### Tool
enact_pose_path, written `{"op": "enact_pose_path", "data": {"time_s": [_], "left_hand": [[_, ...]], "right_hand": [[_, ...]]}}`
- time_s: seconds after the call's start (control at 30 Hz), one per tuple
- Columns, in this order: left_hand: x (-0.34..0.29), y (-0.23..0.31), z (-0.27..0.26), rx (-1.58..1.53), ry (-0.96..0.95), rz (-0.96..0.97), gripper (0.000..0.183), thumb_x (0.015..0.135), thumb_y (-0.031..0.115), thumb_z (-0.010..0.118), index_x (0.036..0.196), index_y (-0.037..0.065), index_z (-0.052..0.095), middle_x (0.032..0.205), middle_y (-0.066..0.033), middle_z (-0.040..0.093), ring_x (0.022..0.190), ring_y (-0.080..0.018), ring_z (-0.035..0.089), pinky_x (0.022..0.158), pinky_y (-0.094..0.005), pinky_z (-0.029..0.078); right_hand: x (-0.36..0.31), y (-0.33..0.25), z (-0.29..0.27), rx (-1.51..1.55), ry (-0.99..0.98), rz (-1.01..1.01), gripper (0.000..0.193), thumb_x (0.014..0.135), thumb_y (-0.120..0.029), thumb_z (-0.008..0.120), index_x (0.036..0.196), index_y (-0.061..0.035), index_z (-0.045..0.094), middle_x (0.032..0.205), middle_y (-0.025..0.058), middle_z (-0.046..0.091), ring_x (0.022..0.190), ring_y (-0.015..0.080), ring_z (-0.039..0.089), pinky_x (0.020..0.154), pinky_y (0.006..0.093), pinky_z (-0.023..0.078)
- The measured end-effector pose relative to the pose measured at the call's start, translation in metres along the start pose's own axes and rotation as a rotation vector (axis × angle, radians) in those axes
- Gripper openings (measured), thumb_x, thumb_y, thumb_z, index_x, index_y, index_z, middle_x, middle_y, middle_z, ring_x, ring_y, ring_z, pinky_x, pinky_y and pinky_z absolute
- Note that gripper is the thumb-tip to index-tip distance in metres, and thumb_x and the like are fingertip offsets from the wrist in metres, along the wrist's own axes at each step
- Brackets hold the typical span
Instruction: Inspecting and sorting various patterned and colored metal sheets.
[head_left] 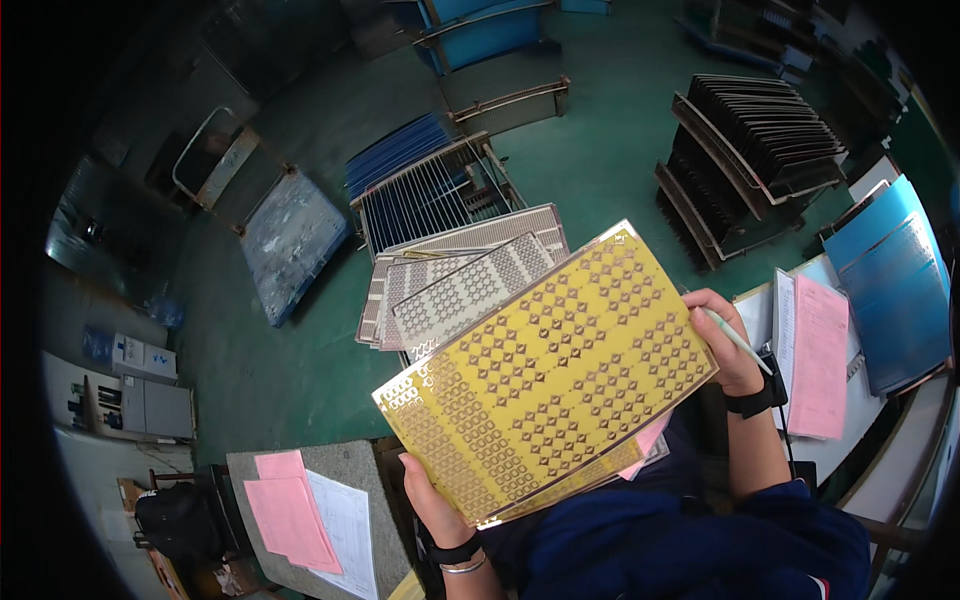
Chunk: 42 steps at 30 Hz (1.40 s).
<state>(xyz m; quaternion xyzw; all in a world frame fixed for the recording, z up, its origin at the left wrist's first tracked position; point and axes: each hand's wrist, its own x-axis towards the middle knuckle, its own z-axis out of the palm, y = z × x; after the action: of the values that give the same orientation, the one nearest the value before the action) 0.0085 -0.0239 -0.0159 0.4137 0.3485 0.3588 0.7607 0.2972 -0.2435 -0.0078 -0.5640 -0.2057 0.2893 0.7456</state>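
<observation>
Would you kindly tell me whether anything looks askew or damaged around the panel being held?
The grey patterned panels just beyond the yellow panel look askew, fanned at differing angles rather than squarely stacked. Farther left, the flat cart has a top blotched with whitish marks. I see no clear damage on the yellow panel.

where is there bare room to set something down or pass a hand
Bare: a strip of the gray table between its far edge and the white sheet, and the green floor between the panel pile and the dark rack. Crowded: around the yellow panel, and the white table under pink papers and blue sheets.
</observation>
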Motion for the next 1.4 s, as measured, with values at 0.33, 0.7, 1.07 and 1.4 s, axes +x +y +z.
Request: {"op": "enact_pose_path", "data": {"time_s": [0.33, 0.7, 1.07, 1.4], "left_hand": [[0.006, 0.007, -0.007, 0.363, -0.041, 0.543, 0.018, 0.091, 0.01, 0.056, 0.107, 0.005, 0.049, 0.126, -0.0148, 0.049, 0.114, -0.0244, 0.051, 0.097, -0.0357, 0.043], [-0.008, 0.011, -0.005, -0.169, -0.152, 0.059, 0.031, 0.094, 0.004, 0.049, 0.125, -0.002, 0.045, 0.116, -0.0155, 0.058, 0.103, -0.0182, 0.06, 0.088, -0.0312, 0.05], [-0.013, 0.016, -0.006, -0.042, -0.151, 0.065, 0.03, 0.097, 0.01, 0.045, 0.125, -0.002, 0.046, 0.119, -0.0134, 0.057, 0.107, -0.016, 0.057, 0.091, -0.0288, 0.047], [-0.014, 0.018, -0.005, 0.0, -0.155, 0.086, 0.028, 0.096, 0.009, 0.048, 0.122, -0.002, 0.047, 0.116, -0.0126, 0.059, 0.104, -0.0154, 0.058, 0.09, -0.0281, 0.046]], "right_hand": [[0.009, 0.0, 0.006, -0.091, -0.066, -0.252, 0.015, 0.09, -0.013, 0.058, 0.101, -0.0035, 0.054, 0.127, 0.0146, 0.054, 0.104, 0.0151, 0.056, 0.091, 0.026, 0.043], [0.017, 0.033, -0.008, 0.451, 0.071, -0.01, 0.015, 0.096, -0.01, 0.049, 0.109, -0.0056, 0.053, 0.104, 0.0108, 0.062, 0.093, 0.0147, 0.064, 0.075, 0.0246, 0.055], [0.02, 0.042, -0.011, 0.143, 0.169, -0.066, 0.02, 0.097, -0.009, 0.046, 0.116, -0.0026, 0.049, 0.108, 0.0064, 0.059, 0.099, 0.0112, 0.058, 0.083, 0.0222, 0.049], [0.02, 0.041, -0.008, 0.176, 0.172, -0.049, 0.025, 0.095, -0.006, 0.043, 0.119, -0.004, 0.045, 0.113, 0.0064, 0.053, 0.102, 0.0137, 0.056, 0.086, 0.0251, 0.049]]}}
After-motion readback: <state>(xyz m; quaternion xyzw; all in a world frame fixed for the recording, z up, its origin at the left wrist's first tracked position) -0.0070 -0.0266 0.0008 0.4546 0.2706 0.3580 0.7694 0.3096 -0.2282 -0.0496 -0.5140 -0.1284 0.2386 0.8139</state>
